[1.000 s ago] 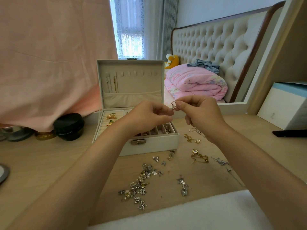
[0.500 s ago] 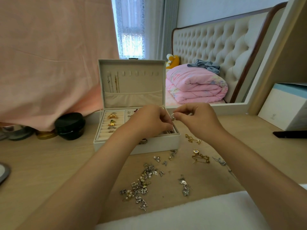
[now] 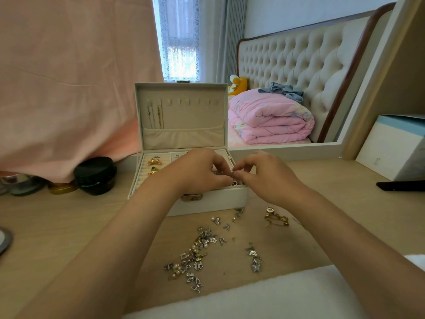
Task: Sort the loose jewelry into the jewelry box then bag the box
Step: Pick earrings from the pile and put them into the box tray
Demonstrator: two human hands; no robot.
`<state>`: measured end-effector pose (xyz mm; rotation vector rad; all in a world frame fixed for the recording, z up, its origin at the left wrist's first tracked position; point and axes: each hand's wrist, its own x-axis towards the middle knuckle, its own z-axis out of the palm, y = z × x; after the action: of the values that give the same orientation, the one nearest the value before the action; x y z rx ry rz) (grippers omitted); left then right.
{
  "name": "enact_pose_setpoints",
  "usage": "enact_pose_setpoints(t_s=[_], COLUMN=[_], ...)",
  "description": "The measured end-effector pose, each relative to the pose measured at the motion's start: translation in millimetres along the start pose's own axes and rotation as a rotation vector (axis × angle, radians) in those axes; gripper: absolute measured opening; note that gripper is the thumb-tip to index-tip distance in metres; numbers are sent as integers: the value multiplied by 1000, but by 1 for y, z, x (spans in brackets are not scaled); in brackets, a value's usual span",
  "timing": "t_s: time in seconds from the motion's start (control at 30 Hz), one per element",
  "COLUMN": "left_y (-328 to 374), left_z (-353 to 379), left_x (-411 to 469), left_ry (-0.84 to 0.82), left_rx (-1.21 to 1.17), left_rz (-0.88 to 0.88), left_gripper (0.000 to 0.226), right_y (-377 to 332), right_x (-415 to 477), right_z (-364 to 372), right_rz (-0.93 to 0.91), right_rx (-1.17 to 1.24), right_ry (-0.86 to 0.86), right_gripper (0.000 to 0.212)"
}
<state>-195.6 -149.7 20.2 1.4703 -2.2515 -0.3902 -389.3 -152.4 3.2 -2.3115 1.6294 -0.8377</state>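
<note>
The white jewelry box (image 3: 213,201) stands open on the wooden table, lid (image 3: 184,116) upright with thin chains hanging inside. Gold rings (image 3: 154,161) sit in its left ring rolls. My left hand (image 3: 197,171) and right hand (image 3: 269,176) meet fingertip to fingertip over the box's front right compartments. Together they pinch a small silver piece, mostly hidden by the fingers. Loose jewelry (image 3: 195,254) lies in a heap in front of the box. A gold brooch (image 3: 276,217) and silver butterfly earrings (image 3: 254,259) lie to the right of the heap.
A black jar (image 3: 95,176) and a gold lid (image 3: 62,188) stand left of the box under a pink cloth (image 3: 69,88). A white carton (image 3: 391,148) and a flat black object (image 3: 400,186) are at the right. White fabric (image 3: 253,293) covers the near edge.
Both hands have come down from in front of the lid to just above the box's right compartments, still pinching the small piece between them.
</note>
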Motion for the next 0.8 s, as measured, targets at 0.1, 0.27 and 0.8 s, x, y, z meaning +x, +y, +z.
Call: enact_pose_setpoints(t_s=[0.1,0.27,0.8], left_y=[-3,-2,15], left_z=[3,10,35], left_x=[-4,-12,-75], left_ry=[-6,17,39], left_rx=[38,123,207], left_rz=[27,69,219], left_gripper=[24,30,18], right_y=[2,3,-13], right_x=[-2,-8,-47], right_z=[-3,-5,-22], right_rz=[-39,-106,-218], right_rx=[-5,-60,-443], right_ry=[-19,-119,-319], right_gripper=[17,20,29])
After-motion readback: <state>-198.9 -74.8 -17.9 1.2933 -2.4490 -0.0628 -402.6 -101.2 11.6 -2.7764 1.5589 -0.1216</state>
